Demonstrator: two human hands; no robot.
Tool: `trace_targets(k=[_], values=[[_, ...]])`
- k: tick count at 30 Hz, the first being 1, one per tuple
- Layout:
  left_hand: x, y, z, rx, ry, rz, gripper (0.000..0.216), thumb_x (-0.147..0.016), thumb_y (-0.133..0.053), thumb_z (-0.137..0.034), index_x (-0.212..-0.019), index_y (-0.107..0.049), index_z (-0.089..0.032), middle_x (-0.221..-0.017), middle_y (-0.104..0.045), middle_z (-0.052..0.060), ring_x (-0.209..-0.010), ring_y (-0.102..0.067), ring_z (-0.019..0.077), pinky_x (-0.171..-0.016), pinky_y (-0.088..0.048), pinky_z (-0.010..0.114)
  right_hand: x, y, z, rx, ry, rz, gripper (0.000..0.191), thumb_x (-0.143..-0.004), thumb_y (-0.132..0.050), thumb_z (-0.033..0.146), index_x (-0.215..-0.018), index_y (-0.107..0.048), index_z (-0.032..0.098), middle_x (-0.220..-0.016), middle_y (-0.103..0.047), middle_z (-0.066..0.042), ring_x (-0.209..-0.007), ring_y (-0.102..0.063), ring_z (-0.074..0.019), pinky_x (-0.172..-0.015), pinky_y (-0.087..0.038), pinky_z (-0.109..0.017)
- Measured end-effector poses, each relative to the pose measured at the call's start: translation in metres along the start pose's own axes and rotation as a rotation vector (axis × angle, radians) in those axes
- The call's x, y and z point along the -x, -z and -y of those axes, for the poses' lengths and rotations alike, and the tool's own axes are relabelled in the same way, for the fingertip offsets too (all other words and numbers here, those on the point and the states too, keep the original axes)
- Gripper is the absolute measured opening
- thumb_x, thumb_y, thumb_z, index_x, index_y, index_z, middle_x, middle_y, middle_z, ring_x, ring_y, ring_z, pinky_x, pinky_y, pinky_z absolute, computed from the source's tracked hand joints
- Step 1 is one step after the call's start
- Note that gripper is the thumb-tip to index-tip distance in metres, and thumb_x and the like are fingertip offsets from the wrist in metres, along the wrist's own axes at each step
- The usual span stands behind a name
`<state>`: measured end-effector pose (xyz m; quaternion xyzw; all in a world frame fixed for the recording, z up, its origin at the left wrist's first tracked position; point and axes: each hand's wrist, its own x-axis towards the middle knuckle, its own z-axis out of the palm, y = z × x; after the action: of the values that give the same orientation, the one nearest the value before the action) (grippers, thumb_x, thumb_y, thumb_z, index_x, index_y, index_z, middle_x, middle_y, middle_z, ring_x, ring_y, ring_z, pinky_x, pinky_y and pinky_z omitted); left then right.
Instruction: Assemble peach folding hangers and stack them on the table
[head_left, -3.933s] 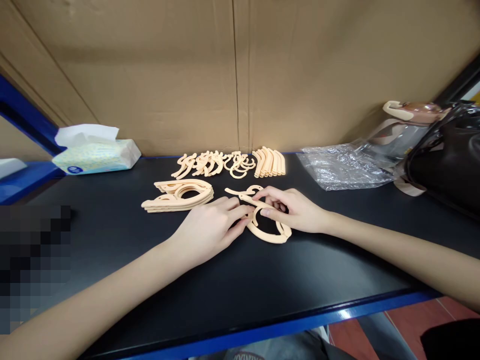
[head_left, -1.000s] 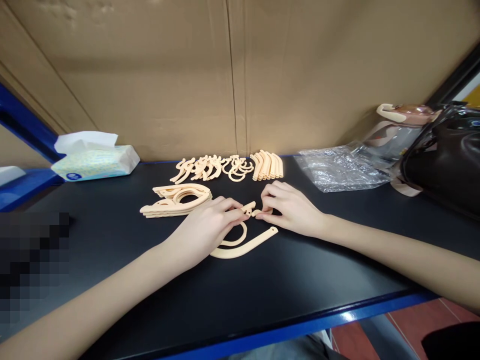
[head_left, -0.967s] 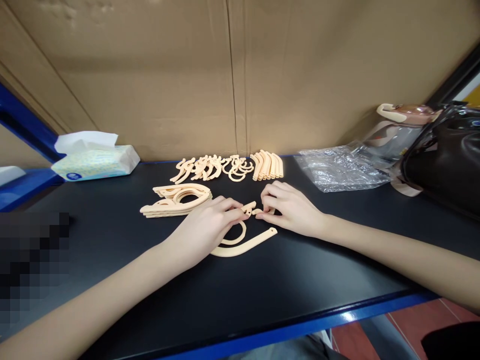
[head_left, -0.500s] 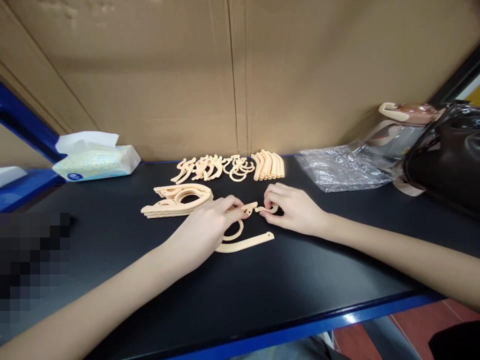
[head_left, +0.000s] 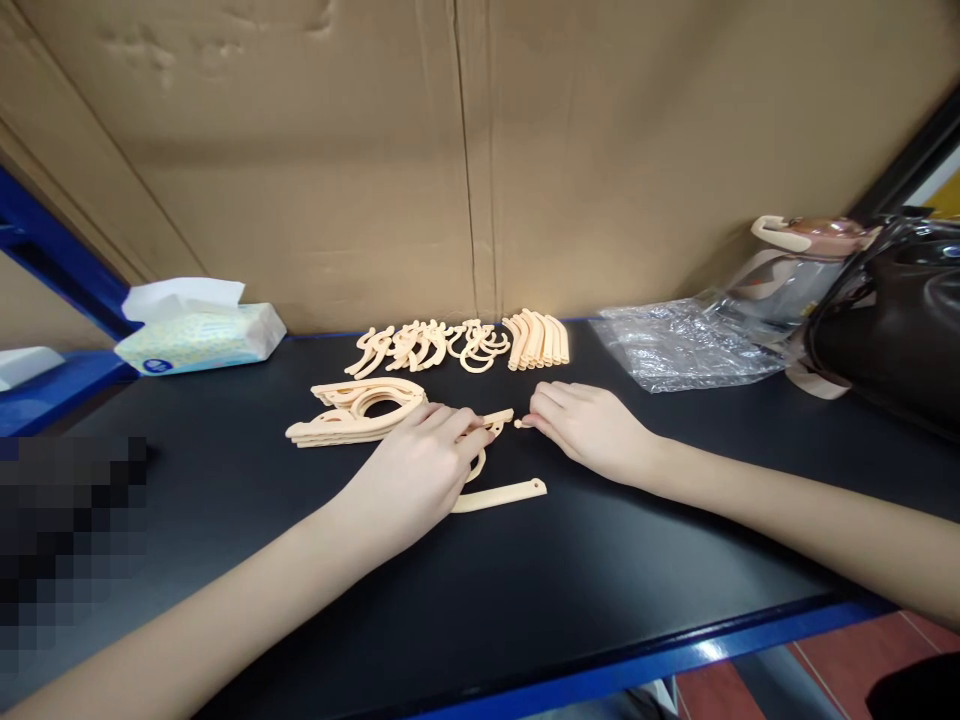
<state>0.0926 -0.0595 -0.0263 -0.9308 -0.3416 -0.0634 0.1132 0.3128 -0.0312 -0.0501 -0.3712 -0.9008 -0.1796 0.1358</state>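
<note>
Black tabletop (head_left: pixel 600 560), left hand (head_left: pixel 416 460) tight on cream bar (head_left: pixel 500 416), right hand (head_left: pixel 592 425) on hook (head_left: pixel 519 424).

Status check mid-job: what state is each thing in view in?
Left hand: closed on cream parts
Right hand: pinching a small part, mostly hidden
Long strip: lying flat, one end hidden
Stack: pieces piled flat
Bent bars: lined up side by side
Tissue pack: open, tissue sticking out
Plastic bag: crinkled, lying down
Bottle: lid on
</note>
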Motion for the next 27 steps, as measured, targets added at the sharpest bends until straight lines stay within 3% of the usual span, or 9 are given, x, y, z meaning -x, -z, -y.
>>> trace_targets(k=[5,9,13,17,20,27], values=[[0.0006,0.0009,-0.0078,0.056,-0.015,-0.103,0.028,-0.091,-0.039,-0.021,-0.112,-0.057,-0.016,-0.111,-0.059,0.011,-0.111,-0.049,0.0271,-0.095,-0.037,0.046,0.0023,0.0029,-0.0014,-0.299,-0.138,-0.007,0.028,-0.098,-0.026,0.031,-0.079,-0.043,0.020,-0.068,-0.058,0.000,-0.056,-0.053,-0.0130,-0.055,-0.037,-0.024],[0.0020,0.0012,-0.0087,0.279,-0.047,-0.062,0.025,-0.087,-0.049,-0.040,-0.101,-0.058,-0.020,-0.124,-0.051,0.010,-0.121,-0.041,0.0282,-0.098,-0.036,0.048,0.0054,0.0054,-0.0001,-0.538,-0.195,0.004,0.026,-0.098,-0.022,0.033,-0.083,-0.039,0.021,-0.059,-0.054,0.004,-0.047,-0.051,-0.0098,-0.048,-0.034,-0.019],[0.0029,-0.0049,-0.0072,0.463,-0.018,-0.012,0.014,-0.086,-0.053,-0.034,-0.089,-0.055,-0.021,-0.129,-0.046,0.008,-0.127,-0.034,0.0254,-0.101,-0.036,0.043,0.0052,0.0054,0.0023,-0.475,-0.163,0.008,0.021,-0.096,-0.029,0.036,-0.088,-0.041,0.021,-0.062,-0.058,0.002,-0.047,-0.052,-0.0120,-0.047,-0.032,-0.021],[0.0018,-0.0081,-0.0079,0.583,0.054,0.020,0.009,-0.090,-0.046,-0.027,-0.084,-0.048,-0.021,-0.131,-0.043,0.007,-0.120,-0.042,0.0194,-0.097,-0.041,0.035,0.0040,0.0057,0.0015,-0.456,-0.202,0.055,0.024,-0.097,-0.027,0.036,-0.087,-0.042,0.021,-0.062,-0.056,0.002,-0.050,-0.053,-0.0132,-0.050,-0.033,-0.021],[0.0001,-0.0067,-0.0088,0.612,0.100,-0.002,0.012,-0.092,-0.042,-0.027,-0.082,-0.042,-0.021,-0.127,-0.046,0.006,-0.115,-0.046,0.0180,-0.094,-0.041,0.034,0.0040,0.0064,0.0001,-0.443,-0.207,0.077,0.026,-0.097,-0.025,0.034,-0.087,-0.045,0.021,-0.060,-0.054,0.002,-0.049,-0.051,-0.0126,-0.051,-0.033,-0.022],[-0.0005,-0.0020,-0.0082,0.649,0.184,-0.071,0.015,-0.093,-0.038,-0.028,-0.080,-0.038,-0.021,-0.123,-0.048,0.008,-0.121,-0.042,0.0196,-0.095,-0.041,0.036,0.0052,0.0071,0.0005,-0.517,-0.062,-0.017,0.028,-0.096,-0.030,0.032,-0.082,-0.051,0.019,-0.071,-0.056,0.000,-0.060,-0.051,-0.0108,-0.059,-0.035,-0.021]])
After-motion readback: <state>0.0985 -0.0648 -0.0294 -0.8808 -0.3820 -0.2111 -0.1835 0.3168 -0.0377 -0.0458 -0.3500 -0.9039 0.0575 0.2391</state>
